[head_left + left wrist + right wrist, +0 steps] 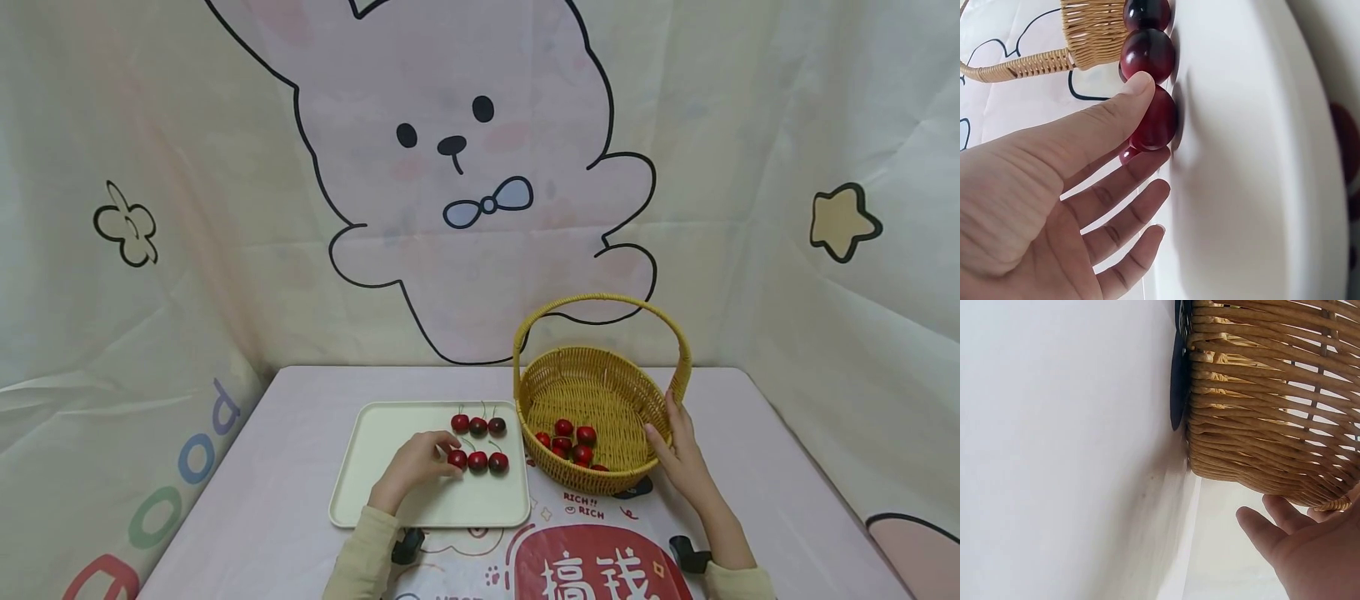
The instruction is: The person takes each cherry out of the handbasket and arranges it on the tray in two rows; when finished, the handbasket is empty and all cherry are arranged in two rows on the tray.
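My left hand [411,469] is over the cream tray, its thumb and index finger pinching the leftmost dark red cherry [1157,122] of the front row. The other fingers of that hand spread loosely below it in the left wrist view. Beside the pinched fruit in that row sit two more cherries [477,462], and a back row of three cherries [478,427] lies behind, stems up. At the right, my right hand [684,454] holds the side of a yellow-brown wicker basket [630,392], thumb at the rim. Several cherries [582,454] lie in its front left part.
The cream tray [367,500] lies left of the basket on a white tablecloth [247,500] with a red printed patch in front. A tall arched handle [600,297] rises over the basket. Cloth backdrops [720,167] with cartoon prints enclose the table behind and at both sides.
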`<act>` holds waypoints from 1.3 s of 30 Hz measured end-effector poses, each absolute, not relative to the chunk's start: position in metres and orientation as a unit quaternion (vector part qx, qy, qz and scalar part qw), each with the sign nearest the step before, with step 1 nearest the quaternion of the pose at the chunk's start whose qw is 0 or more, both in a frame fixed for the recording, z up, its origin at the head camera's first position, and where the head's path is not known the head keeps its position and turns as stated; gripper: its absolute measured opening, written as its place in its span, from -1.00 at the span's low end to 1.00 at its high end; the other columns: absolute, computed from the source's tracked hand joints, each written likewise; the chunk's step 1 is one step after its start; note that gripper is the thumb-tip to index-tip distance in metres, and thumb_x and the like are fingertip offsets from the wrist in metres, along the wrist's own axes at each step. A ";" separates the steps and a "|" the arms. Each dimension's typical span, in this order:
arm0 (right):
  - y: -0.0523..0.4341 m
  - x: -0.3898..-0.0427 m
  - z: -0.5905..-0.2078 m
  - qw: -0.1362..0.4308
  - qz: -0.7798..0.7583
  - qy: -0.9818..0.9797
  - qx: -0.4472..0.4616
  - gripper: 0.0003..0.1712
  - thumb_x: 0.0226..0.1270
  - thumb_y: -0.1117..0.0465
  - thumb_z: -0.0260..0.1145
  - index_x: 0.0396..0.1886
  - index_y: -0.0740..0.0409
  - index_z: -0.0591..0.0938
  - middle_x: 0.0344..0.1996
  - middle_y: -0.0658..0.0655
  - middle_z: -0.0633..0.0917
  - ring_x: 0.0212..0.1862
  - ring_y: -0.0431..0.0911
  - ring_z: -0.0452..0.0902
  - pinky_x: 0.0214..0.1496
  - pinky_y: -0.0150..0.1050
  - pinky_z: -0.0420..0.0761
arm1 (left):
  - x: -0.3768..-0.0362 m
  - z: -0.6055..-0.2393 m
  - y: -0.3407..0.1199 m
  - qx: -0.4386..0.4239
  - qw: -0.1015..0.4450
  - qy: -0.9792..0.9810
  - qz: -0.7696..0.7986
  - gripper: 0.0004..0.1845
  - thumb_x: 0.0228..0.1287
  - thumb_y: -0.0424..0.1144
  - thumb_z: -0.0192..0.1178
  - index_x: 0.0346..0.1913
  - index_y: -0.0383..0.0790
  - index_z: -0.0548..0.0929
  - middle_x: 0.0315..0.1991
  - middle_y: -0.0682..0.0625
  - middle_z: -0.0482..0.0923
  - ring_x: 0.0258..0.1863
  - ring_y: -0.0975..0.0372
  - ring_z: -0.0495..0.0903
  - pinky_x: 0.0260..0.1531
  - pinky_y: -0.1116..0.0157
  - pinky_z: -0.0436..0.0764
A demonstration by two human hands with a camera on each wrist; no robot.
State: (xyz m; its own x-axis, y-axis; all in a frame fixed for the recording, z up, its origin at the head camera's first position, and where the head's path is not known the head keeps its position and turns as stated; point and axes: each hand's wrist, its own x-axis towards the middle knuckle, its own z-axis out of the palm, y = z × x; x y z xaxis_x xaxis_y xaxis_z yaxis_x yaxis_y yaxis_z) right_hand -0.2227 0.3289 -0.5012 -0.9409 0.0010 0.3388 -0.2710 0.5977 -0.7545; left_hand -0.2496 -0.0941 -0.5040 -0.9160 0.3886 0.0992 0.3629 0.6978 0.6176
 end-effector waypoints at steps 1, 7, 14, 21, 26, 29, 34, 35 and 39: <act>0.329 -0.223 -0.501 0.154 0.442 -0.880 0.077 -0.16 0.42 0.17 0.04 0.48 -0.02 -0.24 0.40 0.44 -0.16 0.30 0.49 -0.08 0.08 0.50 0.08 | -0.250 -0.504 -0.094 0.204 0.019 0.922 0.330 -0.63 -0.16 -0.11 0.48 -0.22 -0.11 0.67 -0.39 0.05 0.61 -0.50 0.35 0.43 -0.48 0.41 0.41; 0.329 -0.223 -0.502 0.155 0.439 -0.881 0.078 -0.16 0.41 0.17 0.04 0.48 -0.02 -0.24 0.40 0.44 -0.16 0.29 0.50 -0.08 0.06 0.51 0.08 | -0.249 -0.504 -0.095 0.205 0.020 0.922 0.328 -0.67 -0.14 -0.15 0.47 -0.23 -0.10 0.67 -0.37 0.05 0.61 -0.47 0.31 0.44 -0.46 0.39 0.41; 0.330 -0.223 -0.502 0.153 0.439 -0.882 0.076 -0.17 0.42 0.16 0.04 0.48 -0.02 -0.24 0.40 0.43 -0.17 0.30 0.49 -0.08 0.08 0.50 0.09 | -0.249 -0.504 -0.095 0.209 0.022 0.922 0.325 -0.69 -0.09 -0.22 0.44 -0.20 -0.14 0.67 -0.36 0.02 0.62 -0.45 0.28 0.47 -0.46 0.37 0.42; 0.330 -0.223 -0.501 0.153 0.438 -0.883 0.078 -0.16 0.42 0.17 0.04 0.48 -0.02 -0.25 0.39 0.45 -0.16 0.29 0.50 -0.07 0.06 0.51 0.09 | -0.248 -0.502 -0.095 0.210 0.028 0.922 0.325 -0.66 -0.08 -0.23 0.44 -0.17 -0.16 0.67 -0.34 0.00 0.62 -0.41 0.23 0.49 -0.45 0.35 0.43; 0.330 -0.223 -0.501 0.150 0.437 -0.884 0.075 -0.16 0.43 0.16 0.03 0.48 -0.02 -0.25 0.39 0.45 -0.17 0.29 0.50 -0.07 0.06 0.51 0.10 | -0.247 -0.502 -0.095 0.210 0.030 0.921 0.327 -0.65 -0.10 -0.24 0.45 -0.16 -0.16 0.67 -0.33 -0.01 0.62 -0.40 0.22 0.49 -0.44 0.33 0.44; 0.329 -0.223 -0.501 0.149 0.435 -0.885 0.073 -0.17 0.43 0.15 0.03 0.48 -0.03 -0.26 0.39 0.46 -0.16 0.28 0.51 -0.05 0.06 0.50 0.11 | -0.247 -0.502 -0.095 0.211 0.029 0.921 0.326 -0.65 -0.10 -0.23 0.45 -0.16 -0.16 0.67 -0.32 0.00 0.62 -0.41 0.23 0.49 -0.43 0.33 0.44; 0.329 -0.223 -0.502 0.149 0.434 -0.885 0.072 -0.17 0.43 0.15 0.03 0.48 -0.03 -0.25 0.39 0.46 -0.16 0.28 0.51 -0.04 0.07 0.50 0.11 | -0.247 -0.501 -0.096 0.211 0.030 0.920 0.328 -0.66 -0.09 -0.24 0.44 -0.16 -0.15 0.67 -0.32 0.00 0.63 -0.42 0.23 0.48 -0.43 0.35 0.42; 0.329 -0.223 -0.502 0.149 0.435 -0.885 0.072 -0.17 0.43 0.15 0.03 0.48 -0.03 -0.25 0.39 0.46 -0.16 0.28 0.51 -0.05 0.07 0.50 0.11 | -0.247 -0.500 -0.096 0.209 0.031 0.920 0.329 -0.66 -0.08 -0.24 0.44 -0.16 -0.14 0.67 -0.31 0.00 0.63 -0.41 0.24 0.48 -0.43 0.35 0.42; 0.329 -0.223 -0.502 0.150 0.437 -0.883 0.074 -0.17 0.43 0.16 0.03 0.48 -0.01 -0.25 0.39 0.46 -0.17 0.29 0.51 -0.06 0.07 0.50 0.11 | -0.248 -0.499 -0.096 0.212 0.030 0.920 0.328 -0.66 -0.08 -0.24 0.43 -0.15 -0.17 0.67 -0.31 0.00 0.63 -0.40 0.23 0.48 -0.42 0.34 0.43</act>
State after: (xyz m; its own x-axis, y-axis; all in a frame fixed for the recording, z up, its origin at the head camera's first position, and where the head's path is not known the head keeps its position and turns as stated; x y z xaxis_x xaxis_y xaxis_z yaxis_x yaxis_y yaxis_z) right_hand -0.2228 0.3291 -0.5017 -0.9437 0.0000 0.3309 -0.2632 0.6062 -0.7505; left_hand -0.2480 -0.0961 -0.4985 -0.9084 0.4095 0.0843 0.3705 0.6951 0.6161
